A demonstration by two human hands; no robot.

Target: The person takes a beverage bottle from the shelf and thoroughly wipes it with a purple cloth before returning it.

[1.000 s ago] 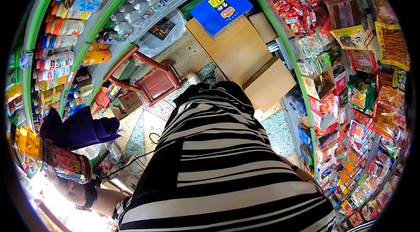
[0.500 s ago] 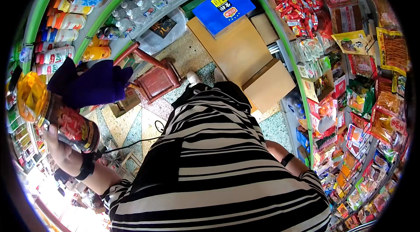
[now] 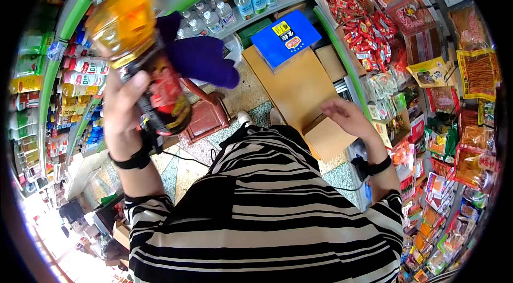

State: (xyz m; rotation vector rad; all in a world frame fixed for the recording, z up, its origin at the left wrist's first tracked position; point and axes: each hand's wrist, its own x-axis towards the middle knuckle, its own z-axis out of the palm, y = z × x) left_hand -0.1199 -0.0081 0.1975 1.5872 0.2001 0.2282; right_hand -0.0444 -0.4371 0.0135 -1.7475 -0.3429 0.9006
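My left hand (image 3: 124,99) is wrapped round the narrow middle of a large oil bottle (image 3: 125,21). The bottle is tilted, with a dark cap, golden upper part and red label below. A purple cloth (image 3: 206,59) sticks out from behind the bottle; whether my fingers hold it too is hidden. Over on the other side, my right hand (image 3: 347,116) hovers above a cardboard box (image 3: 328,139), fingers stretched out and nothing in them.
A blue carton (image 3: 286,40) lies on a tan box top (image 3: 283,91) ahead. A dark red stool (image 3: 206,120) stands on the floor beyond the bottle. Shelves of drink bottles (image 3: 256,0) curve along the left and front; packaged snacks (image 3: 427,83) fill the right side.
My left hand has brought the bottle and purple cloth up and to the right. My right hand has risen into view beside the cardboard box. The view has shifted slightly.
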